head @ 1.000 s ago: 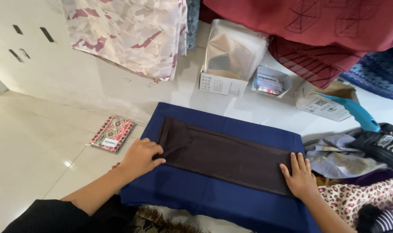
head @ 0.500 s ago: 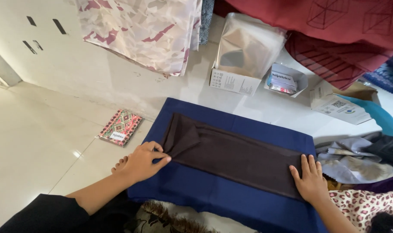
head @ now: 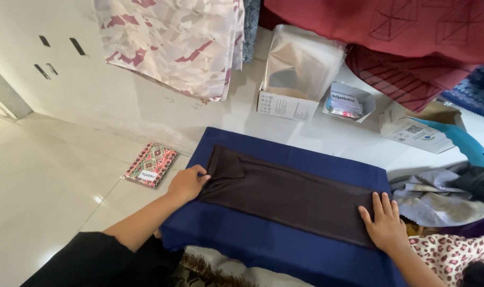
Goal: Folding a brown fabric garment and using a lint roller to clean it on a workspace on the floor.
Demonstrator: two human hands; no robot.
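Seen from the head camera, a long dark brown cloth [head: 292,197] is laid flat across a navy blue cloth [head: 263,242], which is spread over a low surface above the pale tiled floor [head: 45,186]. The left hand [head: 186,183] is placed at the left end of the brown cloth, its fingers curled around the edge there, so that a small fold of the fabric is pinched and lifted. The right hand [head: 384,226] is pressed flat on the right end of the same cloth, fingers straight and spread, nothing gripped. Black sleeves are worn on both arms.

Just left of the navy cloth, a small patterned booklet [head: 150,165] is seen lying on the floor. Behind the cloths, an open white box [head: 292,87] holding clear plastic bags is set against the wall, with a smaller white box [head: 348,101] beside it. A pink and cream patterned fabric [head: 173,42] is hung above, and a red fabric [head: 391,32] to its right. Grey cloth [head: 439,196] and leopard-print cloth [head: 449,252] are heaped at the right.
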